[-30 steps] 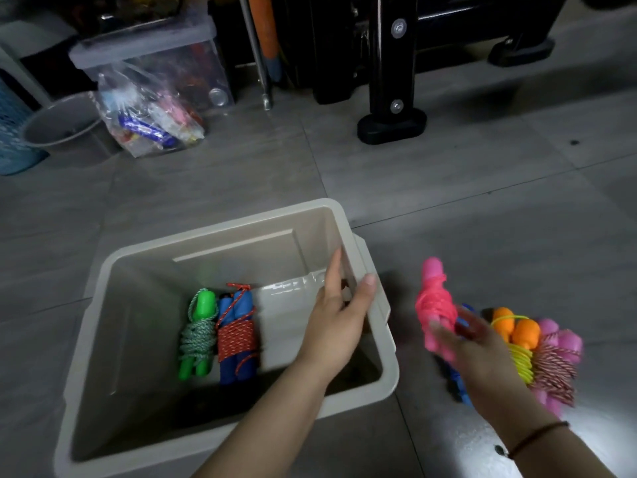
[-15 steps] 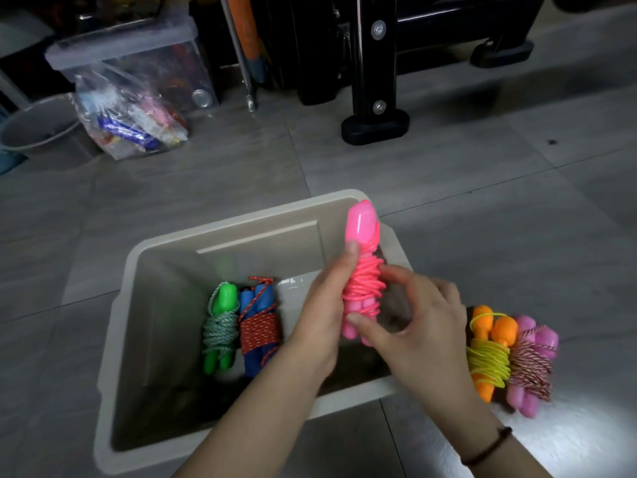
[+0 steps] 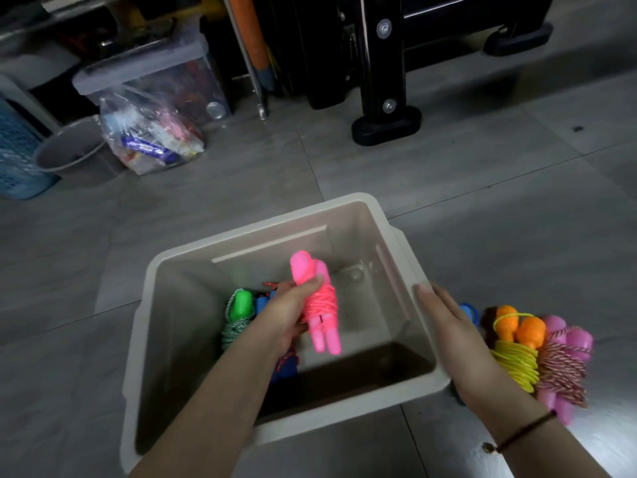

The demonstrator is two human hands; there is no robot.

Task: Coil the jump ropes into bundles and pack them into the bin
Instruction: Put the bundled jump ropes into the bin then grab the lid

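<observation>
The left hand (image 3: 286,312) curls round the pink jump rope bundle (image 3: 320,305), gripping it at its wound middle and holding it upright above the open middle of the beige bin (image 3: 365,205), clear of all four walls. The bin's right half is bare down to the bottom; against the left side lie a green bundle (image 3: 238,315) and a blue-handled bundle (image 3: 284,367), partly hidden by the forearm. The right hand (image 3: 444,322) has straight fingers laid flat along the bin's right rim. Just beyond it on the floor lie an orange-handled bundle (image 3: 513,353) and a pink-handled striped bundle (image 3: 565,360), touching each other, with a blue handle (image 3: 468,310) peeking out behind the hand. Half a second ago both hands held the pink bundle over the right rim; now the left alone carries it farther inside. The grey tiled floor (image 3: 482,174) runs back to a plastic bag (image 3: 151,139), a clear lidded container (image 3: 155,70), a blue basket (image 3: 17,150) and a black frame foot (image 3: 386,125).
</observation>
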